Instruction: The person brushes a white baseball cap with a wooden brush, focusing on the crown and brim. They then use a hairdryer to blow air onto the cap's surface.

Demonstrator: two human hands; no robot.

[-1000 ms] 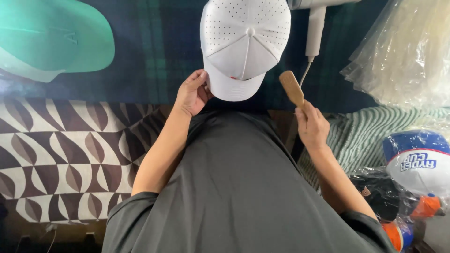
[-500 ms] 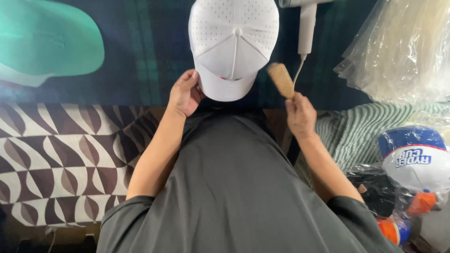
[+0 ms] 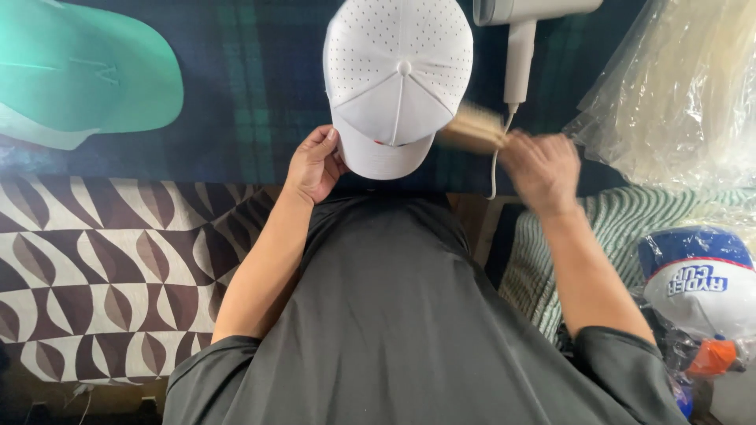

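Observation:
A white perforated cap lies on a dark plaid cloth, brim toward me. My left hand grips the left edge of the brim. My right hand holds a small wooden brush, blurred with motion, its head touching the cap's right side near the brim.
A teal cap lies at the far left. A white hair dryer with its cord lies right of the white cap. Clear plastic bags sit at the right, a bagged blue-and-white cap below them. A brown-and-white patterned cloth covers the left.
My right hand has swung the brush leftward and down against the cap's right side. The left hand stays on the brim.

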